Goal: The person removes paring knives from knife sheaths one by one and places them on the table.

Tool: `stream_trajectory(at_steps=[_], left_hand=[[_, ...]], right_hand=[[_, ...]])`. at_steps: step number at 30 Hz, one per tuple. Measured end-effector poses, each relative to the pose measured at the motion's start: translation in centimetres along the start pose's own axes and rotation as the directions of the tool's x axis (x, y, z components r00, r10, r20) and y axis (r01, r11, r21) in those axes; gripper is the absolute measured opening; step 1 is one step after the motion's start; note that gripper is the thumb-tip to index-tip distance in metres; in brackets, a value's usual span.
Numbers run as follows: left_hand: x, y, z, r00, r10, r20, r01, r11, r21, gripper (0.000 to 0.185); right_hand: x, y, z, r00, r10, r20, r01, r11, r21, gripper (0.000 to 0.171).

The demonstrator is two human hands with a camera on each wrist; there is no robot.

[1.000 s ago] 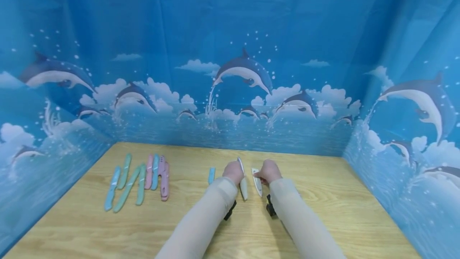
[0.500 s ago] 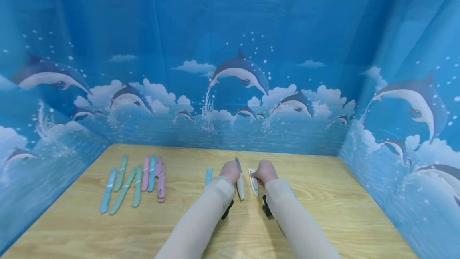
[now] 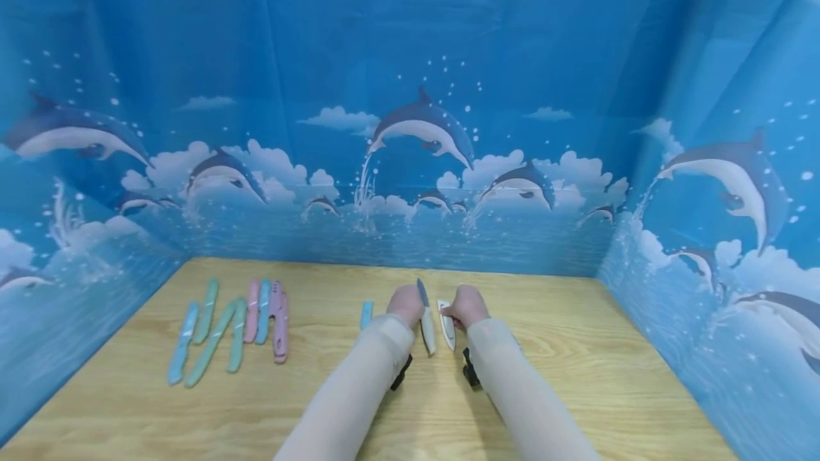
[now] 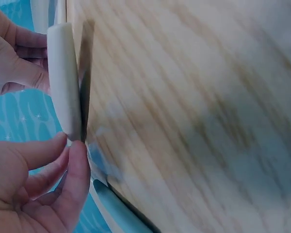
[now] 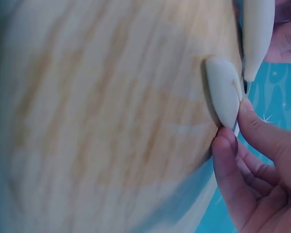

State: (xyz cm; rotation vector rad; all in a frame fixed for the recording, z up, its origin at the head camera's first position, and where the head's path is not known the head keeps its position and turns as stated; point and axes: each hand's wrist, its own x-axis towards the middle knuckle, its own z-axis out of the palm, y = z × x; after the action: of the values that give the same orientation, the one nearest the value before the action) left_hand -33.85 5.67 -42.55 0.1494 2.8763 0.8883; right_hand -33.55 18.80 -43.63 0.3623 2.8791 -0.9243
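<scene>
At the lower middle of the head view, the left hand (image 3: 406, 304) pinches a cream-handled knife (image 3: 426, 324) where handle meets blade, its grey blade pointing toward the back of the table. Just beside it to the right, the right hand (image 3: 467, 306) pinches a cream blade cover (image 3: 445, 324) between thumb and fingertips. Knife and cover lie almost side by side, close but apart, just above the wooden table (image 3: 576, 375).

The step in hand appears to be separating or joining knife and cover; which one cannot be told. Joining them would call for turning the cover's open end toward the blade tip and sliding it on straight.

Immediately left of the left hand lies 1 small blue piece (image 3: 366, 314). Farther toward the left of the frame, a row of about 7 covered knives (image 3: 230, 329) in blue, green and pink lies well apart. A blue dolphin-printed backdrop (image 3: 410, 126) encloses the table on 3 sides. Nothing stands between the hands.
</scene>
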Motion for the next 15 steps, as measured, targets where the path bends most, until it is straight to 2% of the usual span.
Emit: stream_trajectory(at_steps=[4, 7, 12, 15], left_hand=[[-0.4, -0.3, -0.6, 0.999, 0.007, -0.043, -0.005, 0.999, 0.046, 0.018], [-0.8, -0.4, -1.4, 0.996, 0.021, -0.085, -0.017, 0.999, 0.05, 0.022], [-1.6, -1.3, -2.5, 0.994, 0.032, -0.108, -0.027, 0.998, 0.054, 0.052], [-2.0, -2.7, -2.8, 0.99, 0.005, -0.139, 0.009, 0.995, 0.097, 0.063]], right_hand=[[-0.1, -0.1, 0.3, 1.0, -0.012, 0.007, 0.012, 1.0, -0.007, 0.022], [0.1, -0.1, 0.4, 0.999, -0.03, 0.017, 0.03, 1.0, -0.007, 0.021], [0.3, 0.3, 0.2, 0.999, -0.054, 0.007, 0.054, 0.999, -0.009, 0.02], [0.3, 0.6, 0.1, 0.998, -0.062, 0.007, 0.062, 0.998, -0.006, 0.023]])
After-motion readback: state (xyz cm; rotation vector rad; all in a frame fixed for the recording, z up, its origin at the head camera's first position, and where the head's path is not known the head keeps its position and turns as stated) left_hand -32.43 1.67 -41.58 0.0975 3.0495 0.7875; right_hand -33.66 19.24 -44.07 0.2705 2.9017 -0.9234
